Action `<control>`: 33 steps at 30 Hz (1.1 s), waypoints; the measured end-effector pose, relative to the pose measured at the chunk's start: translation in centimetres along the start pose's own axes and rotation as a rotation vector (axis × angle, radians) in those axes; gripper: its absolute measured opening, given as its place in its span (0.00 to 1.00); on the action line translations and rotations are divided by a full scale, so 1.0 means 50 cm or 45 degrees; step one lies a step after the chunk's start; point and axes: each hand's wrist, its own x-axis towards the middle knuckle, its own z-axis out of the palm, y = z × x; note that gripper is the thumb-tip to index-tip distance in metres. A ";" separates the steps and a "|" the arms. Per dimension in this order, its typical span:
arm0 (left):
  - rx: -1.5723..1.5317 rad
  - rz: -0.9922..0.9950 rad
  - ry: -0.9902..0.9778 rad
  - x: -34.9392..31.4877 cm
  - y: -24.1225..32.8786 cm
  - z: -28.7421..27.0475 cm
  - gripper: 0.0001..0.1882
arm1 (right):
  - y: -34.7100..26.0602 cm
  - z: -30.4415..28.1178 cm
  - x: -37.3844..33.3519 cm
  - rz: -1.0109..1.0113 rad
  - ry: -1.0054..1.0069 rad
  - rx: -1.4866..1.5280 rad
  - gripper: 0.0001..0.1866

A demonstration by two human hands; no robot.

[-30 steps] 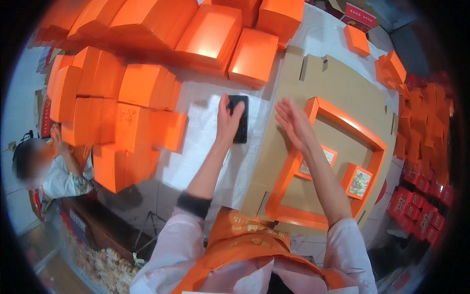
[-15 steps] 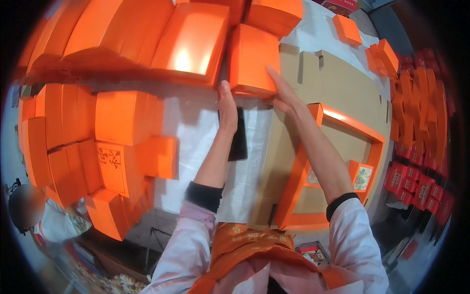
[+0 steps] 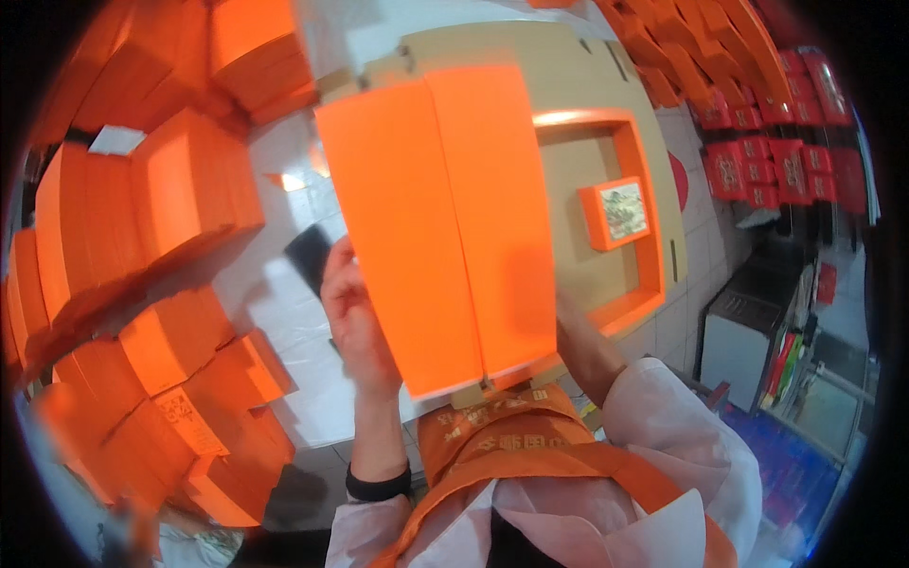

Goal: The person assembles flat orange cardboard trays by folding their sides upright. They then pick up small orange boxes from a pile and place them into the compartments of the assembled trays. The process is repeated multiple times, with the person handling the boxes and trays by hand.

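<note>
Orange carton (image 3: 450,227) — two panels, one seam — held by half-curled left hand (image 3: 352,303); right hand (image 3: 570,322) mostly hidden, grip unclear.

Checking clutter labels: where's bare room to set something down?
Inside the orange frame, bare cardboard borders the picture-topped box. Bare white sheet separates the left hand from lower-left orange boxes. Box stacks crowd the upper left.

Bright orange packaging (image 3: 402,222), tan cardboard (image 3: 492,44)

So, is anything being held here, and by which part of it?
Yes, a seamed orange box: the left hand grips its lower left side. The right hand is hidden behind it, so its hold cannot be told.
</note>
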 end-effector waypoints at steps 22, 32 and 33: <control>0.185 -0.416 0.002 -0.145 -0.289 0.220 0.45 | -0.125 -0.249 -0.396 -0.091 0.230 -0.369 0.40; -0.045 -0.241 0.243 -0.113 -0.270 0.138 0.34 | -0.095 -0.318 -0.288 -0.127 0.574 0.463 0.27; -0.120 -0.208 0.280 -0.115 -0.261 0.134 0.32 | -0.092 -0.320 -0.264 -0.106 0.551 0.489 0.25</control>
